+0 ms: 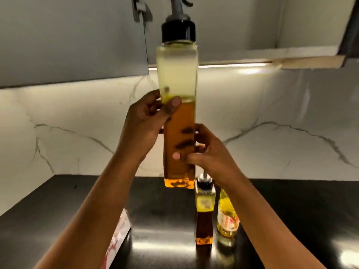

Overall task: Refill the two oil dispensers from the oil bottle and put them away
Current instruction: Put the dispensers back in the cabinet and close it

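Head view, glossy black countertop (155, 200), marble backsplash (291, 117) behind it, grey cabinet (68, 35) and light strip (233, 65) above it, half-full oil dispenser (180, 121) upright over it, left hand (144, 121) and right hand (209, 152) both wrapped round the glass, second dispenser (205, 214) and oil bottle (227, 216) standing on it.

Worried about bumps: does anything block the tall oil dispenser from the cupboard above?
Nothing visible. The left hand and right hand hold the tall square glass dispenser with black cap before the open grey cupboard, door swung left, shelf unseen.
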A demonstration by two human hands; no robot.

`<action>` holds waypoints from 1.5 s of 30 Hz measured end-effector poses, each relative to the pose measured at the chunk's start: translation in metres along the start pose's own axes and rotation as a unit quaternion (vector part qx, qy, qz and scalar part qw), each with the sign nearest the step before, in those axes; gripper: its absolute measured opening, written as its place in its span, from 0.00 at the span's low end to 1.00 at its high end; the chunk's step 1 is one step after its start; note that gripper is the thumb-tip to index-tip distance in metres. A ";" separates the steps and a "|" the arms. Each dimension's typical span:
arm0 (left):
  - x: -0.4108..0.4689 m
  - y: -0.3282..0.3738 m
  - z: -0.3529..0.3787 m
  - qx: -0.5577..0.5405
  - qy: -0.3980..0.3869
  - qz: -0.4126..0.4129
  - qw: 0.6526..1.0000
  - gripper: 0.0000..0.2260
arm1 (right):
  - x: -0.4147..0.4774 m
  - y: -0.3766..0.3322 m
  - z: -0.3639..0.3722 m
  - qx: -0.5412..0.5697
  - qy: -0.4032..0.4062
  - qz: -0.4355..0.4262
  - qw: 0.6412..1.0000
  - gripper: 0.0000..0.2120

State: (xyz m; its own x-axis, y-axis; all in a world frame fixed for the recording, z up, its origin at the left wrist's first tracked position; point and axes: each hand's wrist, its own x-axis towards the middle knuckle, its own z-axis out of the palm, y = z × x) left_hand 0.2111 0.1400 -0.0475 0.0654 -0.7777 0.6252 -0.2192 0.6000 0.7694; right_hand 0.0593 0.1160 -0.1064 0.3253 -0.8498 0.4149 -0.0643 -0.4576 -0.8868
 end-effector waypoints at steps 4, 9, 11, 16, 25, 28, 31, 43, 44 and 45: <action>0.046 0.045 0.005 0.002 0.034 0.079 0.996 0.11 | 0.039 -0.062 -0.025 -0.052 0.040 -0.059 0.996 0.37; 0.103 0.079 0.010 0.037 0.028 0.136 0.990 0.21 | 0.102 -0.128 -0.062 -0.016 0.038 -0.107 0.993 0.19; 0.126 0.086 0.011 0.027 0.026 0.118 0.992 0.21 | 0.129 -0.144 -0.072 -0.020 0.039 -0.118 0.992 0.20; 0.175 0.083 0.014 0.022 0.051 0.066 0.996 0.21 | 0.189 -0.153 -0.085 -0.043 0.027 -0.109 0.993 0.28; 0.218 0.060 0.019 0.033 0.079 0.019 0.996 0.21 | 0.247 -0.139 -0.089 -0.027 -0.014 -0.038 0.999 0.30; 0.223 0.053 0.018 0.023 0.074 0.012 0.997 0.21 | 0.256 -0.135 -0.089 -0.033 -0.023 -0.023 0.999 0.30; 0.223 0.043 0.017 0.033 0.070 -0.010 0.997 0.22 | 0.258 -0.138 -0.096 -0.096 -0.049 0.004 0.994 0.32; 0.251 0.030 0.015 0.198 0.056 -0.139 0.969 0.19 | 0.277 -0.139 -0.095 -0.148 -0.076 0.077 0.983 0.29; 0.254 0.029 0.016 0.215 0.059 -0.149 0.963 0.19 | 0.280 -0.138 -0.092 -0.145 -0.079 0.082 0.983 0.29; 0.258 0.027 0.016 0.230 0.062 -0.157 0.959 0.20 | 0.283 -0.138 -0.090 -0.144 -0.082 0.088 0.982 0.29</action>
State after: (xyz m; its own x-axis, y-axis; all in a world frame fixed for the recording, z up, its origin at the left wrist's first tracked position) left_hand 0.2060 -0.0473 0.1328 0.3071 -0.8613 0.4047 -0.5734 0.1720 0.8010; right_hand 0.0748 -0.0847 0.1514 0.4311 -0.8796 0.2010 -0.3902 -0.3826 -0.8374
